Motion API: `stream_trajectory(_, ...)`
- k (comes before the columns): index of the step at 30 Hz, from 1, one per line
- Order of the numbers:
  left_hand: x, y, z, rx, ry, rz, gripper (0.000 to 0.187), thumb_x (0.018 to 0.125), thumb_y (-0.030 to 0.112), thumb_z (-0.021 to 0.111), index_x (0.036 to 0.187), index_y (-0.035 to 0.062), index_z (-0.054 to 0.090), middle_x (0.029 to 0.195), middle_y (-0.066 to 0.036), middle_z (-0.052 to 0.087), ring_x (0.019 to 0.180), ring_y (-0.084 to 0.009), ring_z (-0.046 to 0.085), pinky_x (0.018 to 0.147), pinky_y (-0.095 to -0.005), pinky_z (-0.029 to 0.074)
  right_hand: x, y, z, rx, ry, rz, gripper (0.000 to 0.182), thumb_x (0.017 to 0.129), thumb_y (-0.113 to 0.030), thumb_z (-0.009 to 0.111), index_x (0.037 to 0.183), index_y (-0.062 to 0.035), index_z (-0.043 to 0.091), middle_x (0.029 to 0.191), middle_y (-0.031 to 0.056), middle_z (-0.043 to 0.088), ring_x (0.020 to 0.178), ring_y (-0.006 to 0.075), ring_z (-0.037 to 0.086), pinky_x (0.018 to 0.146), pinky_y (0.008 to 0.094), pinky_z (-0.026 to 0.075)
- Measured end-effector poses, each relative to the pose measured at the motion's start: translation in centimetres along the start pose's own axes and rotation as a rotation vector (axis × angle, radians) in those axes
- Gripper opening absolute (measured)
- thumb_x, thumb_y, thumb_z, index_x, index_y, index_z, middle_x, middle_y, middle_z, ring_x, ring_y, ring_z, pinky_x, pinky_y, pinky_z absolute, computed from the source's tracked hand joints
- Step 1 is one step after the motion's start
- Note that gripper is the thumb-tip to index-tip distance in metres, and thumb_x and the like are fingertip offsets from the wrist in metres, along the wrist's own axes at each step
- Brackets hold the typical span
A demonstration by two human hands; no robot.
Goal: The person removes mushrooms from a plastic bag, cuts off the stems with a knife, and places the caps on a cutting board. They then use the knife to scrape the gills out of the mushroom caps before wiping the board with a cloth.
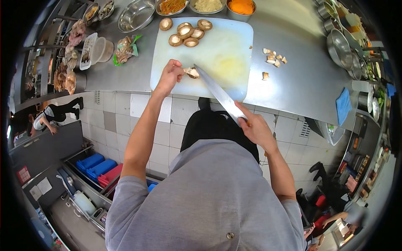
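My right hand (256, 127) is closed round the handle of a large knife (220, 93), whose blade points up and left over the white cutting board (226, 46). The knife's tip is at a mushroom (192, 72), which my left hand (171, 75) pinches between thumb and fingers near the board's front left. Several brown mushrooms (184, 31) with pale undersides lie at the back left of the board. To the right of the board, several cut stem pieces (271, 59) rest on the steel counter (293, 79).
Behind the board stand an empty metal bowl (136, 16) and bowls of shredded carrot (172, 6), pale chopped food (207, 5) and orange food (241, 6). A plastic bag (125, 50) lies left; a blue cloth (343, 105) lies right. Other people are at both sides.
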State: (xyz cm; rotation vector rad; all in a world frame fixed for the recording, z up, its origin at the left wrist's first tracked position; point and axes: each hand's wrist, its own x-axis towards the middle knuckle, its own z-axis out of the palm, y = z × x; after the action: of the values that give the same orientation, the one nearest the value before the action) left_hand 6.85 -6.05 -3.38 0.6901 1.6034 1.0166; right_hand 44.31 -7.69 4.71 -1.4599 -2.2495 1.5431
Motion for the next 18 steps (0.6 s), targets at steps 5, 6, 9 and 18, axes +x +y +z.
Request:
stream_trajectory(5,-0.1,0.6,-1.3,-0.391,-0.045,0.029,0.016,0.093,0.004,0.058,0.107,0.0108,0.053,0.088,-0.001,0.056,0.072,-0.0128,0.053,0.067,-0.0284,0.044,0.0,0.3,0.1,-0.068,0.05,-0.089,0.064,0.097,-0.007,0.064,0.157,-0.0205,0.048,0.08,0.0245,0.065,0.072,0.0435,0.064,0.073,0.0498,0.05)
stream_trajectory(6,-0.3,0.9,-1.3,-0.441,-0.059,0.037,0.015,0.095,0.004,0.057,0.107,0.0114,0.053,0.091,-0.001,0.055,0.073,-0.0128,0.052,0.067,-0.0284,0.043,0.0,0.4,0.2,-0.078,0.053,-0.104,0.064,0.097,-0.007,0.064,0.157,-0.02,0.047,0.08,0.0244,0.066,0.073,0.0438,0.064,0.073,0.0502,0.05)
stream_trajectory(9,-0.5,1.7,-0.7,-0.377,-0.007,0.055,0.017,0.092,0.006,0.061,0.108,0.0075,0.056,0.085,-0.002,0.058,0.072,-0.0114,0.053,0.065,-0.0272,0.044,-0.7,0.5,-0.2,-0.054,0.037,-0.061,0.063,0.097,-0.008,0.065,0.157,-0.0214,0.049,0.081,0.0244,0.066,0.074,0.0445,0.064,0.072,0.0502,0.051)
stream_trajectory(18,1.8,3.1,14.7,0.265,-0.192,0.381,0.026,0.098,0.015,0.072,0.119,0.0055,0.061,0.101,-0.003,0.066,0.092,-0.0113,0.062,0.084,-0.029,0.052,-8.9,8.5,-0.9,0.26,0.326,0.198,0.059,0.101,-0.009,0.065,0.156,-0.02,0.05,0.081,0.0182,0.07,0.062,0.0183,0.055,0.066,0.0317,0.05)
